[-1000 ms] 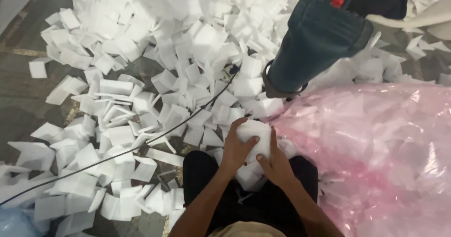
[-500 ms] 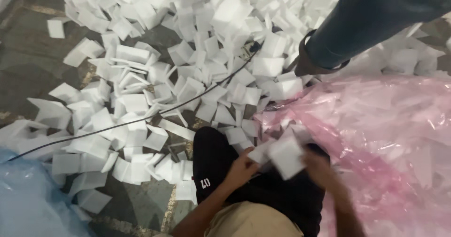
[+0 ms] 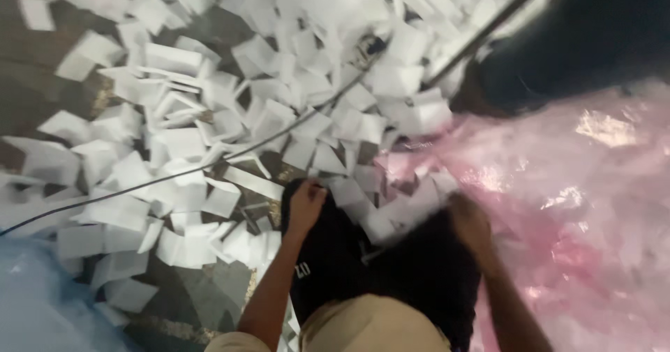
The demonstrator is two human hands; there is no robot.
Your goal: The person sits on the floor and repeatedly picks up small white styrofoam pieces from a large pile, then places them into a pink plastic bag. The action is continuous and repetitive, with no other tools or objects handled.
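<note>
A person sits on the floor with dark-trousered legs (image 3: 391, 282) stretched forward. The left hand (image 3: 306, 204) rests loosely curled on the knee, holding nothing that shows. The right hand (image 3: 469, 221) is blurred; whether it grips anything cannot be told. The stack of white foam pieces (image 3: 380, 209) held between both hands a moment ago is gone, and loose pieces now lie between the hands, touching the pink plastic bag (image 3: 579, 205) just right of the right hand. Beyond the left hand, more white foam sheets (image 3: 174, 150) cover the floor, crossed by a black cable (image 3: 209, 165). Bare floor (image 3: 42, 80) shows far left. Another person's dark leg (image 3: 579, 45) stands beyond the bag.
</note>
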